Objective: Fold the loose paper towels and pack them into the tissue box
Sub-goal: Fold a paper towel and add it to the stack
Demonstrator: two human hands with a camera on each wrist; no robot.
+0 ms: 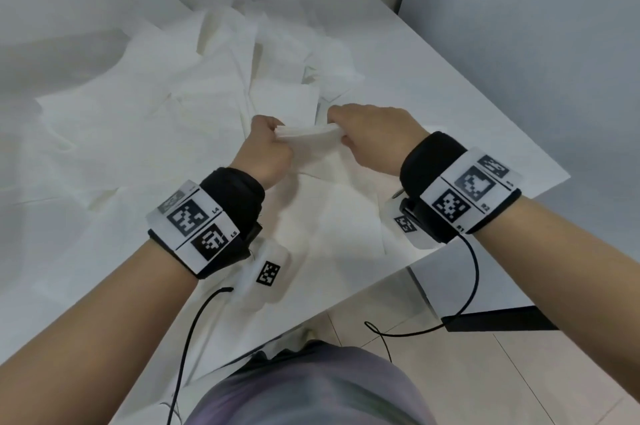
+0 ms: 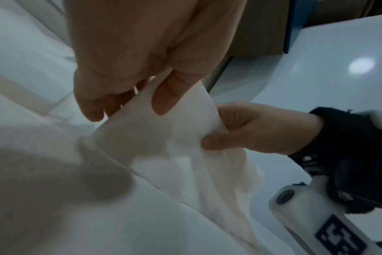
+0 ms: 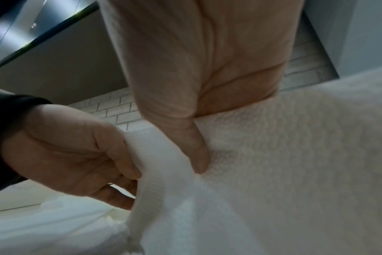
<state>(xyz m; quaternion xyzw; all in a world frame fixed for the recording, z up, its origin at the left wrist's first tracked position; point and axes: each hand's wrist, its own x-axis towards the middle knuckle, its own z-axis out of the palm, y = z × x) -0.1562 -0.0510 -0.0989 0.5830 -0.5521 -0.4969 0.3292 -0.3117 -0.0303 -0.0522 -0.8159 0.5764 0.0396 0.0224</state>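
Note:
A white embossed paper towel (image 1: 308, 138) hangs above the table between both hands. My left hand (image 1: 268, 144) pinches its left top edge and my right hand (image 1: 363, 133) pinches its right top edge. In the left wrist view the towel (image 2: 164, 131) runs from my left hand (image 2: 142, 77) to my right hand (image 2: 251, 127). From the right wrist, the right thumb presses into the towel (image 3: 273, 155) while my left hand (image 3: 76, 151) grips its far edge. Many loose paper towels (image 1: 173, 95) lie spread over the table. No tissue box is in view.
The white table (image 1: 450, 85) has its right corner near my right wrist and its front edge just before my body. Tiled floor (image 1: 519, 372) lies beyond it. Cables hang from both wrist bands. A grey wall (image 1: 536, 26) stands to the right.

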